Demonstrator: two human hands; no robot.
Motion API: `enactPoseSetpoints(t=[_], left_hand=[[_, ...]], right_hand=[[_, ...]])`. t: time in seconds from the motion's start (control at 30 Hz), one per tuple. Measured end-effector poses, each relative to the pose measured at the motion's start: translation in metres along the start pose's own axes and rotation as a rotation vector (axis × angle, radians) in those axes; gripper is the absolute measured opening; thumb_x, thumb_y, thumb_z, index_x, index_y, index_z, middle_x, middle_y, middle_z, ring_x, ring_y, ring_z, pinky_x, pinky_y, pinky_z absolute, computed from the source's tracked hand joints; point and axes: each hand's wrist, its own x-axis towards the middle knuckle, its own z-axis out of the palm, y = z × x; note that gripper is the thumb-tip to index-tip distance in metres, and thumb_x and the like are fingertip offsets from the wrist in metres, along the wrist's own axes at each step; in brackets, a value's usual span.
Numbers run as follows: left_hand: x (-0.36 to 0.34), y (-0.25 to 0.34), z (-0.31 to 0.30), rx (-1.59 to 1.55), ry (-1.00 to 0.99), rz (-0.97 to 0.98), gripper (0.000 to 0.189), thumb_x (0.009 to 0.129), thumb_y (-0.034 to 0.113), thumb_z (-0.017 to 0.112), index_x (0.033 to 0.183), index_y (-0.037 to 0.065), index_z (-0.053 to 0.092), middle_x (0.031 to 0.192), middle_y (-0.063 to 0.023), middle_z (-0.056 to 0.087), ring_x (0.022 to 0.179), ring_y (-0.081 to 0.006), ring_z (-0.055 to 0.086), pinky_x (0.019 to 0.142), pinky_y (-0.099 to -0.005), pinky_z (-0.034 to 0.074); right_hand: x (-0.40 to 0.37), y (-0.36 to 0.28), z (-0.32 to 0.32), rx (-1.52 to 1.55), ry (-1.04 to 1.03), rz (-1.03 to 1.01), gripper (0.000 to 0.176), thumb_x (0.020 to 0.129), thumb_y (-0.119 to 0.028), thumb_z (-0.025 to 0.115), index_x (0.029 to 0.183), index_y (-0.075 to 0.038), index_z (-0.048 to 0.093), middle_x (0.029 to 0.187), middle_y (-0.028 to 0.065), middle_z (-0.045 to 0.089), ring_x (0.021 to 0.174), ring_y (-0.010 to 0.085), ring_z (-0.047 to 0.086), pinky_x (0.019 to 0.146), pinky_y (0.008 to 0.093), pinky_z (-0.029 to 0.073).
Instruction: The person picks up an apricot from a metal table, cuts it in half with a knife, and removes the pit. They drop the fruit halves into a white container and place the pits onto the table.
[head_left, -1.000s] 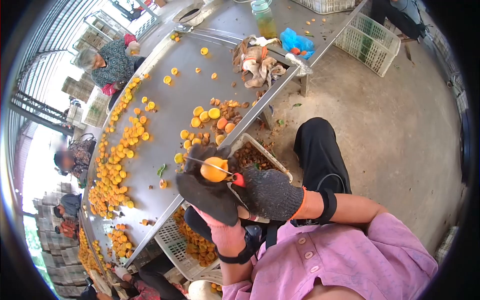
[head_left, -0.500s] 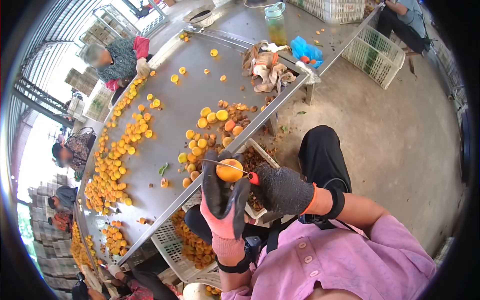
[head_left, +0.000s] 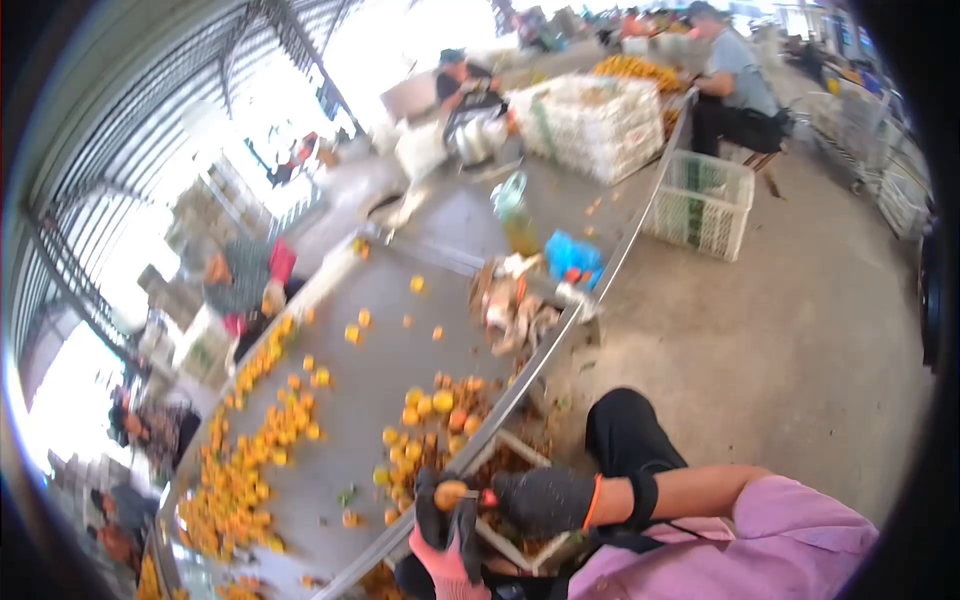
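Observation:
My left hand (head_left: 446, 540), in a pink and black glove, holds an apricot (head_left: 450, 494) between thumb and fingers, at the near edge of the metal table. My right hand (head_left: 546, 499), in a dark knit glove with an orange cuff, is closed around a small knife (head_left: 488, 498) with a red handle. Its thin blade reaches to the right side of the apricot; blur hides whether it cuts in. Just beyond my hands lies a cluster of whole apricots (head_left: 411, 452) with brown pits and scraps beside it. More fruit, partly halved, forms a long pile (head_left: 230, 490) across the table.
A metal rim (head_left: 540, 365) edges the table (head_left: 370, 400). Gloves and rags (head_left: 512, 308), a blue plastic bag (head_left: 573, 258) and a bottle (head_left: 515, 220) lie toward its far end. A white crate (head_left: 700, 205) stands on the floor. Co-workers (head_left: 245, 285) sit along the other side.
My view has tilted up and blurred, so the table and hands appear lower and more background shows. The apricot stays in my left hand and the knife in my right; the blade no longer spans the fruit's front.

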Motion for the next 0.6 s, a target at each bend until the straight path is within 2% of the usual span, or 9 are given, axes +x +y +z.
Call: enactPoseSetpoints(t=[0.07,0.13,0.23,0.33,0.37,0.43,0.47,0.53,0.6], left_hand=[[-0.003,0.018,0.012,-0.161,0.095,-0.098,0.042,0.080,0.016,0.055,0.114,-0.008,0.051,0.097,-0.0111,0.061,0.084,-0.0166,0.058,0.076,-0.0273,0.046],[0.003,-0.034,-0.022,0.631,-0.057,0.265,0.032,0.081,0.005,0.055,0.113,0.006,0.053,0.095,-0.0083,0.062,0.076,-0.0233,0.061,0.065,-0.0306,0.048],[0.016,-0.054,-0.038,1.259,-0.063,0.814,0.029,0.083,0.008,0.054,0.112,0.003,0.055,0.091,-0.0091,0.064,0.077,-0.0250,0.062,0.064,-0.0304,0.048],[-0.007,-0.034,-0.010,0.535,0.141,0.099,0.032,0.083,0.013,0.057,0.110,-0.002,0.055,0.101,-0.0155,0.061,0.081,-0.0284,0.061,0.075,-0.0391,0.048],[-0.003,-0.037,-0.014,0.534,0.143,0.107,0.032,0.083,0.013,0.057,0.110,-0.002,0.055,0.101,-0.0155,0.061,0.081,-0.0284,0.061,0.075,-0.0391,0.048],[0.002,-0.050,-0.030,1.032,-0.029,0.833,0.030,0.084,0.013,0.056,0.110,-0.002,0.056,0.099,-0.0193,0.061,0.083,-0.0317,0.060,0.078,-0.0415,0.047],[-0.001,-0.056,-0.031,1.031,-0.024,0.841,0.030,0.084,0.013,0.056,0.110,-0.002,0.056,0.099,-0.0193,0.061,0.083,-0.0317,0.060,0.078,-0.0415,0.047],[-0.010,-0.068,-0.027,-0.007,0.055,0.014,0.028,0.084,0.014,0.055,0.107,-0.002,0.055,0.092,-0.0197,0.062,0.084,-0.0321,0.060,0.076,-0.0418,0.048],[-0.011,-0.077,-0.039,-0.249,0.060,-0.085,0.028,0.084,0.015,0.056,0.106,-0.003,0.055,0.091,-0.0186,0.062,0.084,-0.0304,0.060,0.075,-0.0402,0.049]], right_hand=[[0.001,-0.002,0.004,-0.052,0.024,-0.016,0.026,0.080,-0.015,0.049,0.100,0.001,0.052,0.067,0.0162,0.057,0.059,0.0328,0.058,0.050,0.0399,0.045],[0.003,-0.004,-0.005,-0.067,0.022,-0.036,0.028,0.080,-0.015,0.049,0.104,0.000,0.050,0.067,0.0147,0.056,0.059,0.0330,0.058,0.050,0.0401,0.045],[0.006,-0.020,-0.017,0.053,-0.185,0.164,0.028,0.083,-0.015,0.044,0.105,0.002,0.047,0.066,0.0187,0.057,0.061,0.0339,0.059,0.049,0.0419,0.044],[0.010,-0.015,-0.030,0.122,-0.323,0.194,0.027,0.085,-0.018,0.046,0.104,0.001,0.047,0.066,0.0177,0.058,0.063,0.0361,0.058,0.053,0.0441,0.044],[0.009,-0.012,-0.031,0.117,-0.319,0.190,0.027,0.085,-0.018,0.046,0.104,0.001,0.047,0.066,0.0177,0.058,0.063,0.0361,0.058,0.053,0.0441,0.044],[0.008,-0.001,-0.032,0.248,-0.267,0.040,0.029,0.086,-0.024,0.047,0.104,-0.001,0.048,0.072,0.0189,0.058,0.067,0.0362,0.058,0.058,0.0434,0.044],[0.008,0.003,-0.032,0.312,-0.243,-0.035,0.031,0.086,-0.027,0.048,0.104,-0.002,0.049,0.075,0.0196,0.058,0.070,0.0363,0.057,0.060,0.0431,0.044],[0.010,0.009,-0.025,0.379,-0.214,-0.073,0.030,0.086,-0.027,0.049,0.104,-0.002,0.049,0.076,0.0198,0.058,0.071,0.0364,0.057,0.061,0.0430,0.044],[0.014,0.007,-0.032,0.446,-0.192,-0.108,0.030,0.087,-0.027,0.050,0.104,-0.003,0.050,0.078,0.0201,0.058,0.072,0.0366,0.057,0.062,0.0429,0.044]])
